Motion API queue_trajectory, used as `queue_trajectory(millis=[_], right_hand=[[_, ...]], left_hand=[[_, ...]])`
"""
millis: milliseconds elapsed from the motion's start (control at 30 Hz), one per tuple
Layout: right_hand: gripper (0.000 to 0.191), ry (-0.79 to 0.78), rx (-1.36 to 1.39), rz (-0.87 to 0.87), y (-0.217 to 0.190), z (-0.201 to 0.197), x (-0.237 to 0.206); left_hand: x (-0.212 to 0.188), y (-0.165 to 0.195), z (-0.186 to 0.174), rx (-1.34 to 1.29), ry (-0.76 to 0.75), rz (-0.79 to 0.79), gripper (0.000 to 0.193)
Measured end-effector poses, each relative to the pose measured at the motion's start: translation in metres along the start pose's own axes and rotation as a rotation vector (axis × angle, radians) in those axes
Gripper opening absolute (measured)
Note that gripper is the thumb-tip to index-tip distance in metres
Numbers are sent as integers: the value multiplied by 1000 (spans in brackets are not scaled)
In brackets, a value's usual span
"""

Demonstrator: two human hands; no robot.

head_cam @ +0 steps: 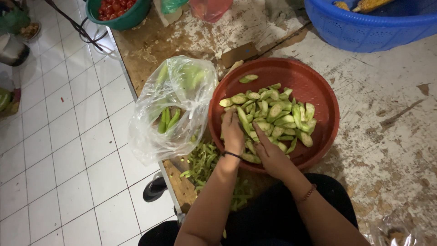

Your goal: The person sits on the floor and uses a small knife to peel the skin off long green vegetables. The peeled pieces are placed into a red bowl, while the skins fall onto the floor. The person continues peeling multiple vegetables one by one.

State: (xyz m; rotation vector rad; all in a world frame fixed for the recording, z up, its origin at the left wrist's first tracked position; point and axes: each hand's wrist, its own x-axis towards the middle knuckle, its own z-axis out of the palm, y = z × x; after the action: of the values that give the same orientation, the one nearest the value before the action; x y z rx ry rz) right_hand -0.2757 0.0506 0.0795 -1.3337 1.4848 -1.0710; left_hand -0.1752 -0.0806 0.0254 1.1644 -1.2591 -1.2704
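A round red basket [318, 84] sits on the worn wooden table and holds a heap of sliced green vegetable pieces [273, 114]. Both my hands reach into its near side. My left hand [232, 132], a black band on its wrist, rests on the slices at the heap's left edge, fingers curled down among them. My right hand [271, 152], with a red bead bracelet further up the arm, lies close beside it over slices near the rim. Whether either hand grips a piece is hidden by the hands themselves.
A clear plastic bag [170, 107] of whole green vegetables lies left of the basket. Green peelings [202, 164] lie piled at the table's near edge. A blue basket [373, 25] with corn, a green bowl of red tomatoes [116, 11] and a pink bag [209, 9] stand at the back. White floor tiles lie left.
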Motion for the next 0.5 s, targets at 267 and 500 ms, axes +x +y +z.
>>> queue_trajectory(millis=[267, 500], right_hand=[[63, 42, -172, 121, -5, -2, 3], [65, 26, -196, 254, -12, -4, 1]], left_hand=[[-14, 1, 5, 177, -34, -63, 30], [-29, 8, 5, 145, -70, -226, 35]])
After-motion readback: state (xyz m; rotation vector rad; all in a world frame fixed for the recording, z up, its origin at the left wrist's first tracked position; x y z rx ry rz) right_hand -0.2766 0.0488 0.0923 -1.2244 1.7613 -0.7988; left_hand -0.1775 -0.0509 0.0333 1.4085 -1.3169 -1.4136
